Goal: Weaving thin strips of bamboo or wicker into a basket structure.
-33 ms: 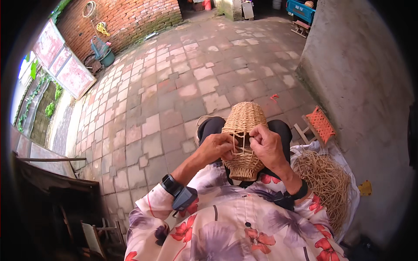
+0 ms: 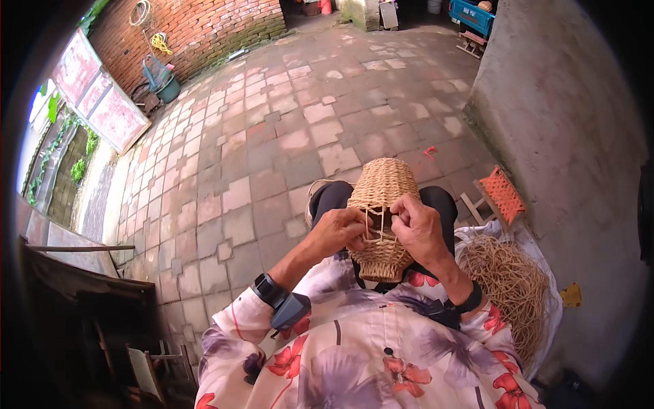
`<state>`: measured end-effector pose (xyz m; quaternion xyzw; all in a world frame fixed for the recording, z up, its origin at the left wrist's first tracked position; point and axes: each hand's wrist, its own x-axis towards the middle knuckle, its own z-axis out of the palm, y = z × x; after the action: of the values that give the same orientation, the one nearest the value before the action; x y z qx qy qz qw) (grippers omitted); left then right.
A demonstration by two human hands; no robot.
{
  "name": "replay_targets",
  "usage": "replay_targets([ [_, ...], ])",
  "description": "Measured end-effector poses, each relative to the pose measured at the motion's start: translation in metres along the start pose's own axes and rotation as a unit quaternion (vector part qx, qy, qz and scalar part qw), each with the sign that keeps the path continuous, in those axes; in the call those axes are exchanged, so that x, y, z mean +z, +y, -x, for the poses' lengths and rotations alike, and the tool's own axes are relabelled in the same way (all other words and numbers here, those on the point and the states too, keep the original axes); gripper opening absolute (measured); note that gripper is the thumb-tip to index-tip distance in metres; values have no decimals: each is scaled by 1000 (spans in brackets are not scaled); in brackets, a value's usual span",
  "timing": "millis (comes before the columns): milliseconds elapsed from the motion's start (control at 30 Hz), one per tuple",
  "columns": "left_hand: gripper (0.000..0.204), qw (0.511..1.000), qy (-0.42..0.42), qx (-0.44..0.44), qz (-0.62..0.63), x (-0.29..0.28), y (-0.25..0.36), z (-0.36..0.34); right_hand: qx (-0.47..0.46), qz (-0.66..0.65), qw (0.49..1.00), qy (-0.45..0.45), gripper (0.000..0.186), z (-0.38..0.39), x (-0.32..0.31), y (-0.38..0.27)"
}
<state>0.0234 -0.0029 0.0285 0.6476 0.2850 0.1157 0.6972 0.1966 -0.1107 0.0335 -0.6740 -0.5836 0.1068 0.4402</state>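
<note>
A tan woven straw basket (image 2: 383, 183) lies on my lap between my dark-clad knees. Part way along its body is an open gap, crossed by upright cords (image 2: 381, 221). Closed around the gap's left side, my left hand (image 2: 340, 230) pinches the basket's woven edge near a cord. On the right side of the gap my right hand (image 2: 417, 228) has its fingers curled and pressed together. Whatever is between those fingertips is hidden. Below the hands the basket narrows, then ends in a woven rim (image 2: 381, 273) toward my body.
To my right, a heap of tan cord (image 2: 504, 286) lies on a white sheet (image 2: 550, 273). Beyond it stands a small stool with an orange woven seat (image 2: 502, 193), beside a grey wall (image 2: 565, 136). Paving tiles (image 2: 272, 163) spread ahead. A dark wooden chair (image 2: 153, 371) is at lower left.
</note>
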Motion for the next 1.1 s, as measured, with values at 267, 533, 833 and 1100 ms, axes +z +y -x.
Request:
replay_targets([
  [267,11,860,253,275,-348,1,-10,27,-1,84,996,19,14,-4,4,1],
  [533,20,987,157,27,34,-1,-40,32,3,89,996,19,12,-8,6,6],
  [833,20,956,237,149,-89,-3,-19,0,38,64,997,7,11,-9,3,3],
  [1100,12,869,210,280,-349,0,-13,-10,26,50,998,31,11,-16,-2,-4],
])
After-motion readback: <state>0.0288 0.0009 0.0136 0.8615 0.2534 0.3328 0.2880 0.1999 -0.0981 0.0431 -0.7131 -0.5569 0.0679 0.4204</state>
